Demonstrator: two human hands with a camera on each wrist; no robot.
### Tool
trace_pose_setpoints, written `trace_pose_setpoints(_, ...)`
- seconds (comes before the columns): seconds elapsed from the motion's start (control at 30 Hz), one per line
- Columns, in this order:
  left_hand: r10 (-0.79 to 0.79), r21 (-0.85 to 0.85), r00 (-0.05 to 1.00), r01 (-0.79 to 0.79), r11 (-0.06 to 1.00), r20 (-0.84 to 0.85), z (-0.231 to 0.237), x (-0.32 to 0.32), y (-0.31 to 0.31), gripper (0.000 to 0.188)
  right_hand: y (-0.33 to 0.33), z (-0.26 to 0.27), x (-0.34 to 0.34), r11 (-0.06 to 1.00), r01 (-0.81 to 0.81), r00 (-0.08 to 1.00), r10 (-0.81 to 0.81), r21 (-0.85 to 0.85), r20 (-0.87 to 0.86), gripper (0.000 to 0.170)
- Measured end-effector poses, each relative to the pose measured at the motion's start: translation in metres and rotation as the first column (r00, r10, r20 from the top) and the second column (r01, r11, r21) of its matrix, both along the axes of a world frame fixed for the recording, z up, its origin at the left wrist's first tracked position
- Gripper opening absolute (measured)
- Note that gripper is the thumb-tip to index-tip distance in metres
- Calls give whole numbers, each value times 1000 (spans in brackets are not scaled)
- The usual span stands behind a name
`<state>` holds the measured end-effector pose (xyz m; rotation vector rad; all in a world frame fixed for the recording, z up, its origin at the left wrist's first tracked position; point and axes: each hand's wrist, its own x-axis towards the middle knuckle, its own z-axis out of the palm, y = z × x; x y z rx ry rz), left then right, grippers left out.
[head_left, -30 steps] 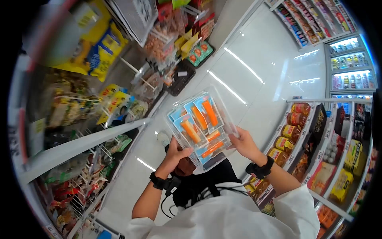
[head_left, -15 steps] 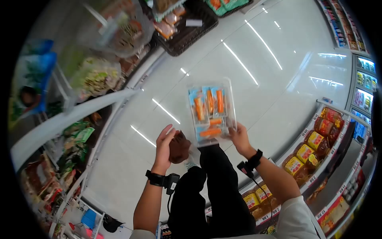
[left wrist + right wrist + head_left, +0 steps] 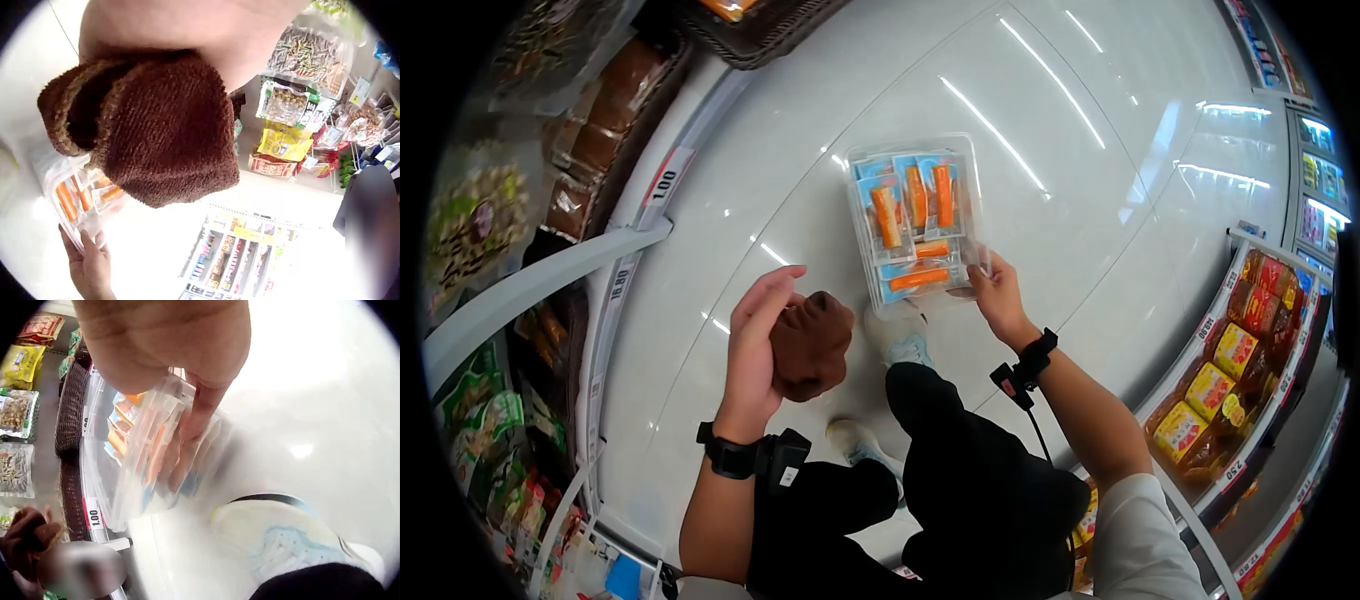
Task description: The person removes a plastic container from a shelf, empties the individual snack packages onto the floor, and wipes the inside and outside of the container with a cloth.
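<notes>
My left hand (image 3: 752, 335) holds a bunched brown cloth (image 3: 812, 345) against its palm, to the left of a clear plastic box. The left wrist view shows the cloth's thick, fuzzy, folded pile (image 3: 169, 125) below the hand. My right hand (image 3: 1000, 298) grips the near right corner of the box (image 3: 972, 165), thumb on top. In the box lie several wrapped packs (image 3: 917, 195) with orange sticks on blue and clear film. In the right wrist view the right fingers (image 3: 203, 412) curl over the box's wall. The left hand is apart from the box.
A shelf with a white rail (image 3: 550, 275), price tags (image 3: 665, 180) and bagged snacks stands on the left, a dark woven basket (image 3: 760, 35) above it. On the right, another shelf holds yellow-labelled packages (image 3: 1210, 390). My shoes (image 3: 895, 335) stand on the glossy tiled floor (image 3: 1090, 260).
The left hand has let go of the box and moved left with the brown cloth. The right hand alone now carries the box. The head view has shifted downward, showing more floor and legs.
</notes>
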<state>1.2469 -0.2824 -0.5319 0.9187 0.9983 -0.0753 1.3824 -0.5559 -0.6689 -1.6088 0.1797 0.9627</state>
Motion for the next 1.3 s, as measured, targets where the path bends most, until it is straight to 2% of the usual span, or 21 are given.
trace_pose_setpoints(0.07, -21, 23, 1000, 20, 1000, 9, -10, 6, -4, 30, -5, -8, 2, 1000, -3, 1000, 3, 0, 24, 38)
trace_pose_setpoints(0.1, 10, -10, 1000, -10, 1000, 24, -13, 8, -8, 31, -9, -11, 3, 1000, 9, 999, -9, -5, 32, 38)
trace_pose_setpoints(0.17, 73, -70, 997, -70, 995, 34, -23, 8, -18, 33, -16, -16, 6, 997, -82, 993, 82, -9, 84, 37)
trace_pose_setpoints(0.2, 60, -74, 997, -56, 996, 48, -33, 7, -21, 33, -20, -19, 9, 998, -69, 993, 70, -13, 99, 37)
trace_pose_setpoints(0.27, 129, -221, 992, -123, 967, 11, -52, 2, -25, 34, -25, -25, 12, 991, -135, 985, 135, -7, 107, 36)
trace_pose_setpoints(0.3, 123, -226, 992, -115, 967, 20, -54, 5, -28, 34, -24, -22, 16, 992, -129, 985, 129, -11, 116, 36)
trace_pose_setpoints(0.37, 224, -353, 973, -228, 908, -52, -53, 9, -40, 36, -23, -15, 20, 979, -197, 972, 202, -54, 118, 36)
trace_pose_setpoints(0.5, 303, -395, 948, -316, 863, -95, -61, 5, -52, 36, -20, -11, 20, 970, -231, 962, 239, -74, 130, 35)
trace_pose_setpoints(0.7, 294, -399, 954, -294, 869, -63, -86, -16, -49, 31, -19, -3, 33, 938, -311, 937, 330, -152, 113, 36)
trace_pose_setpoints(0.77, 314, -347, 947, -317, 883, -67, -95, -22, -50, 30, -16, 2, 38, 769, -431, 750, 596, -473, 287, 35)
trace_pose_setpoints(0.8, 327, -347, 942, -330, 878, -69, -97, -26, -50, 30, -9, 13, 38, 762, -442, 742, 607, -473, 284, 35)
trace_pose_setpoints(0.87, 327, -283, 944, -326, 902, -45, -98, -31, -50, 29, 13, 44, 36, 603, -102, 396, 754, -791, 524, 35)
trace_pose_setpoints(0.9, 335, -283, 941, -333, 899, -42, -100, -33, -50, 29, 22, 51, 36, 670, -89, 312, 722, -737, 618, 36)
trace_pose_setpoints(0.93, 343, -258, 938, -341, 904, -39, -103, -35, -51, 29, 32, 50, 33, 668, -88, 305, 724, -739, 619, 36)
trace_pose_setpoints(1.0, 349, -241, 937, -345, 907, -25, -103, -35, -52, 28, 56, 47, 24, 631, -250, 342, 767, -734, 543, 37)
trace_pose_setpoints(1.07, 362, -234, 931, -360, 903, -39, -101, -36, -54, 28, 74, 28, 15, 652, -224, 286, 755, -725, 590, 38)
trace_pose_setpoints(1.2, 397, -279, 917, -393, 876, -44, -103, -40, -58, 27, 87, 0, 10, 698, -173, 302, 709, -695, 638, 39)
trace_pose_setpoints(1.27, 346, -270, 937, -348, 898, -55, -110, -47, -60, 27, 87, 1, 6, 705, -92, 202, 705, -703, 680, 37)
trace_pose_setpoints(1.3, 349, -273, 935, -353, 895, -66, -111, -47, -62, 28, 87, 1, 7, 686, -80, 212, 720, -723, 660, 35)
